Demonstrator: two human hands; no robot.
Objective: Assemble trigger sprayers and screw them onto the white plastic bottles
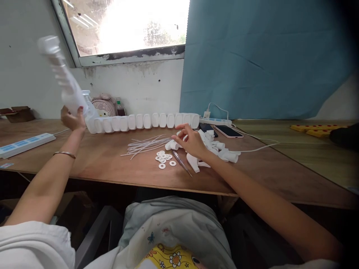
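Note:
My left hand [73, 118] is raised at the left, its fingers wrapped round the lower end of a white plastic bottle [68, 84]. The bottle is tilted, and its upper end is smeared by motion. Over a pile of white spray heads [210, 144] hovers my right hand [190, 141], thumb and fingers apart with nothing visible between them. Below it lies a screwdriver [181, 163] with a clear handle. Beside that are several white washers [162, 157] and a bundle of thin white tubes [143, 145].
A long row of white bottles [131, 122] lies along the back of the table. A phone [228, 131] and a cable sit at the right. One power strip [26, 145] is at the left, another [215, 121] at the back. A pink bag [103, 104] stands behind the row.

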